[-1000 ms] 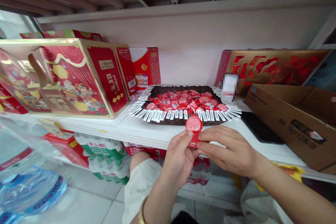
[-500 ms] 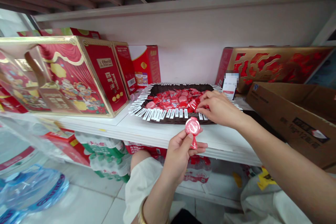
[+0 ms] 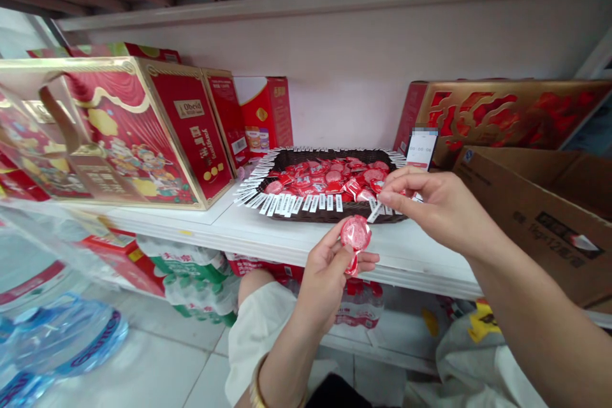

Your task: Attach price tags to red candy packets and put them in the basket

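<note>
Red round-headed packet (image 3: 356, 234), upright in left hand (image 3: 325, 280).
Long axis near vertical, round head up, narrow tail down, held above the white shelf (image 3: 268, 236) edge; left thumb and fingers pinch it. Right hand (image 3: 442, 210) sits at the woven basket (image 3: 329, 215) rim, fingertips (image 3: 382, 196) pressed together by the white tags (image 3: 313, 204); any grip on a tag is hard to tell.

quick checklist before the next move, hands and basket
Left hand grip on red candy: ok, held between thumb and fingers.
Right hand grip on white tag: cannot tell, the fingertips are right by it.
Basket sitting flat on shelf: ok.
Candies inside basket: ok, heaped within the rim.
Red candy's wrapper sealed: cannot tell, too small to see.
</note>
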`<control>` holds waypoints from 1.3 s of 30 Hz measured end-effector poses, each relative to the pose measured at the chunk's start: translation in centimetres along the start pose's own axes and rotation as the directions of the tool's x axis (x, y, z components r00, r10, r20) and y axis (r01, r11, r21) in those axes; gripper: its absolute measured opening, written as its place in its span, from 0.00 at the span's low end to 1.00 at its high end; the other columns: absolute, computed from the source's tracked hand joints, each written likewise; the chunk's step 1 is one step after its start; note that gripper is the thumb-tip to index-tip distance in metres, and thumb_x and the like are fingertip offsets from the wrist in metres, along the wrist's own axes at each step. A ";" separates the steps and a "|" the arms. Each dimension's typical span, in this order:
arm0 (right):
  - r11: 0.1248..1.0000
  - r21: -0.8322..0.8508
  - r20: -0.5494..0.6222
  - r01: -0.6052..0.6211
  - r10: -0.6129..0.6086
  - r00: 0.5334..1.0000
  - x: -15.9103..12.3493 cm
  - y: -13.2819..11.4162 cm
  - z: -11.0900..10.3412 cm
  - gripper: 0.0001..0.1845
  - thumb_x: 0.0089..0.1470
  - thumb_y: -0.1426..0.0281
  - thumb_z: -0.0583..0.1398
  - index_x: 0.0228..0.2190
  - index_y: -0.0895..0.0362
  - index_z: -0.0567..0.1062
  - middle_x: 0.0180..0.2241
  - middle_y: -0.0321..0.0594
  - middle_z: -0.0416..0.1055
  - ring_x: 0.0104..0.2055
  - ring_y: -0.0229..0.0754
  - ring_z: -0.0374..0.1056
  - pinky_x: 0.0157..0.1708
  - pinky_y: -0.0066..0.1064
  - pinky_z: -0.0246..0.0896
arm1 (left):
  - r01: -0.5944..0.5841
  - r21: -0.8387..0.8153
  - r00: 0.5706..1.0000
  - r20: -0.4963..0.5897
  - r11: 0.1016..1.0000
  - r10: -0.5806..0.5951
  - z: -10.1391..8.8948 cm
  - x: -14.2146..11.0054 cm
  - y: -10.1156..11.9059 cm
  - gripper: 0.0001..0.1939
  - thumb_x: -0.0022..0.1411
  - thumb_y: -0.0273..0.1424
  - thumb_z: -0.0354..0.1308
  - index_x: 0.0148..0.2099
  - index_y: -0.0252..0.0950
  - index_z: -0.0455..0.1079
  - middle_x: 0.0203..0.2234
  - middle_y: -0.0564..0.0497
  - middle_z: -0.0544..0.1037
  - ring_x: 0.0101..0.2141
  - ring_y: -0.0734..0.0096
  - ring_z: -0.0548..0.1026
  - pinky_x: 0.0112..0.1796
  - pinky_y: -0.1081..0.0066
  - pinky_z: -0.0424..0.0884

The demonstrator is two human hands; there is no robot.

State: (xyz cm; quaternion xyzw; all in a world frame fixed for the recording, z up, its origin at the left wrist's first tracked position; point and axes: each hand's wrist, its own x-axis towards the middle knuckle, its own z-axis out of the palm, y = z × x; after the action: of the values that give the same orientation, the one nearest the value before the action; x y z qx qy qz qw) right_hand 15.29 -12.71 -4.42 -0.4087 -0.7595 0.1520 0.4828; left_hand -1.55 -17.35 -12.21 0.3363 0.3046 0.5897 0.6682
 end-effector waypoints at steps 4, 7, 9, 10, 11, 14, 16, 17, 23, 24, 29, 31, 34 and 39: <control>0.978 0.181 0.026 -0.104 0.101 0.995 -3.1 -0.6 0.5 0.12 0.53 0.61 0.65 0.24 0.54 0.79 0.29 0.38 0.74 0.34 0.41 0.68 0.39 0.34 0.63 | -0.009 -0.060 0.997 0.071 0.998 0.013 0.7 -0.4 0.1 0.20 0.55 0.31 0.64 0.51 0.32 0.74 0.31 0.46 0.82 0.27 0.70 0.78 0.31 0.73 0.70; 0.951 0.261 -0.012 -0.163 0.172 0.985 -4.7 -0.2 1.5 0.11 0.52 0.61 0.66 0.24 0.54 0.80 0.30 0.39 0.74 0.34 0.41 0.68 0.38 0.34 0.63 | 0.010 -0.089 0.993 0.121 0.996 0.001 1.3 -0.7 0.3 0.20 0.56 0.32 0.63 0.51 0.31 0.74 0.30 0.45 0.82 0.27 0.69 0.78 0.30 0.72 0.70; 0.940 0.291 -0.059 -0.179 0.204 0.977 -5.3 0.0 1.9 0.10 0.50 0.61 0.67 0.24 0.53 0.80 0.30 0.38 0.73 0.34 0.41 0.68 0.36 0.34 0.62 | 0.017 -0.083 0.990 0.141 0.996 -0.006 1.6 -0.8 0.2 0.22 0.57 0.33 0.63 0.53 0.31 0.74 0.29 0.45 0.82 0.27 0.68 0.78 0.32 0.71 0.71; 0.938 0.295 -0.082 -0.181 0.213 0.974 -5.5 0.1 2.0 0.09 0.50 0.62 0.67 0.24 0.53 0.80 0.30 0.38 0.73 0.34 0.41 0.68 0.35 0.33 0.62 | 0.017 -0.070 0.989 0.148 0.997 -0.006 1.6 -0.8 0.1 0.23 0.58 0.34 0.63 0.54 0.31 0.73 0.29 0.45 0.82 0.27 0.68 0.78 0.32 0.71 0.71; 0.940 0.292 -0.102 -0.178 0.216 0.971 -5.7 0.1 2.1 0.09 0.50 0.62 0.67 0.23 0.53 0.80 0.29 0.38 0.73 0.33 0.41 0.67 0.34 0.33 0.61 | 0.010 -0.049 0.988 0.153 0.999 -0.002 1.7 -0.8 0.0 0.23 0.58 0.34 0.62 0.55 0.31 0.73 0.29 0.45 0.82 0.27 0.69 0.77 0.32 0.71 0.71; 0.953 0.263 -0.155 -0.152 0.197 0.968 -5.9 0.0 2.1 0.07 0.49 0.64 0.67 0.23 0.53 0.80 0.29 0.38 0.73 0.32 0.40 0.67 0.32 0.32 0.61 | -0.035 0.049 0.985 0.170 0.998 0.027 1.5 -0.7 -0.6 0.23 0.60 0.35 0.62 0.56 0.33 0.72 0.30 0.47 0.81 0.28 0.71 0.77 0.32 0.73 0.71; 0.962 0.243 -0.198 -0.128 0.178 0.964 -6.0 0.0 2.1 0.05 0.49 0.66 0.67 0.24 0.53 0.81 0.29 0.38 0.73 0.31 0.39 0.68 0.31 0.31 0.61 | -0.076 0.112 0.980 0.190 0.991 0.053 1.4 -0.7 -1.1 0.23 0.61 0.35 0.62 0.57 0.34 0.72 0.29 0.48 0.81 0.28 0.72 0.77 0.31 0.74 0.71; 0.965 0.233 -0.218 -0.117 0.169 0.961 -6.1 0.0 2.1 0.04 0.48 0.67 0.67 0.25 0.52 0.82 0.29 0.38 0.73 0.32 0.39 0.68 0.31 0.31 0.61 | -0.093 0.138 0.978 0.201 0.986 0.064 1.4 -0.6 -1.2 0.23 0.61 0.36 0.62 0.57 0.34 0.72 0.28 0.49 0.80 0.27 0.72 0.76 0.30 0.74 0.71; 0.947 0.283 -0.251 -0.151 0.225 0.942 -6.6 0.5 2.4 0.12 0.48 0.68 0.68 0.38 0.53 0.82 0.30 0.37 0.74 0.30 0.37 0.68 0.30 0.30 0.65 | -0.138 0.267 0.965 0.252 0.954 0.069 1.7 -0.7 -1.2 0.22 0.65 0.38 0.59 0.57 0.32 0.71 0.23 0.51 0.78 0.23 0.75 0.75 0.27 0.77 0.70; 0.933 0.315 -0.245 -0.174 0.257 0.935 -6.7 0.6 2.4 0.14 0.48 0.67 0.68 0.39 0.53 0.82 0.29 0.36 0.74 0.29 0.37 0.68 0.30 0.29 0.65 | -0.139 0.279 0.963 0.260 0.950 0.064 1.8 -0.8 -1.1 0.21 0.65 0.38 0.58 0.57 0.32 0.71 0.23 0.51 0.78 0.23 0.75 0.75 0.27 0.77 0.70; 0.903 0.335 -0.190 -0.270 0.345 0.919 -7.2 0.5 2.0 0.10 0.49 0.64 0.66 0.33 0.56 0.82 0.27 0.39 0.76 0.27 0.37 0.69 0.29 0.29 0.66 | -0.122 0.297 0.963 0.267 0.947 0.040 1.9 -0.6 -1.1 0.23 0.65 0.38 0.58 0.58 0.32 0.70 0.22 0.51 0.78 0.24 0.74 0.76 0.27 0.77 0.71; 0.905 0.317 -0.186 -0.284 0.353 0.917 -7.3 0.6 1.9 0.11 0.47 0.63 0.67 0.32 0.57 0.82 0.27 0.39 0.76 0.26 0.37 0.68 0.27 0.28 0.65 | -0.110 0.284 0.964 0.262 0.952 0.033 1.9 -0.6 -1.3 0.24 0.65 0.39 0.59 0.58 0.31 0.69 0.22 0.50 0.78 0.24 0.73 0.76 0.28 0.76 0.72; 0.895 0.335 -0.191 -0.296 0.372 0.908 -7.4 0.8 1.7 0.11 0.47 0.63 0.67 0.30 0.57 0.82 0.26 0.39 0.77 0.25 0.37 0.68 0.26 0.28 0.65 | -0.097 0.266 0.968 0.249 0.959 0.029 2.1 -0.5 -1.5 0.24 0.63 0.39 0.60 0.56 0.31 0.70 0.22 0.50 0.78 0.23 0.73 0.76 0.28 0.75 0.73; 0.892 0.362 -0.199 -0.269 0.356 0.913 -7.5 1.0 1.4 0.08 0.50 0.64 0.65 0.30 0.56 0.83 0.27 0.39 0.79 0.28 0.37 0.71 0.30 0.27 0.67 | -0.079 0.307 0.971 0.240 0.948 0.003 2.5 -0.4 -1.6 0.21 0.63 0.39 0.60 0.52 0.30 0.72 0.22 0.50 0.78 0.21 0.74 0.75 0.26 0.77 0.71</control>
State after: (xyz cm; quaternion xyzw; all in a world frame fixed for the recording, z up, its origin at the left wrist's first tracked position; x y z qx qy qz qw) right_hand 16.04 -17.64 -10.34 -0.4568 -0.5772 0.2970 0.6082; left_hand 1.35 -18.14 -12.03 0.5125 0.3056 0.5031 0.6251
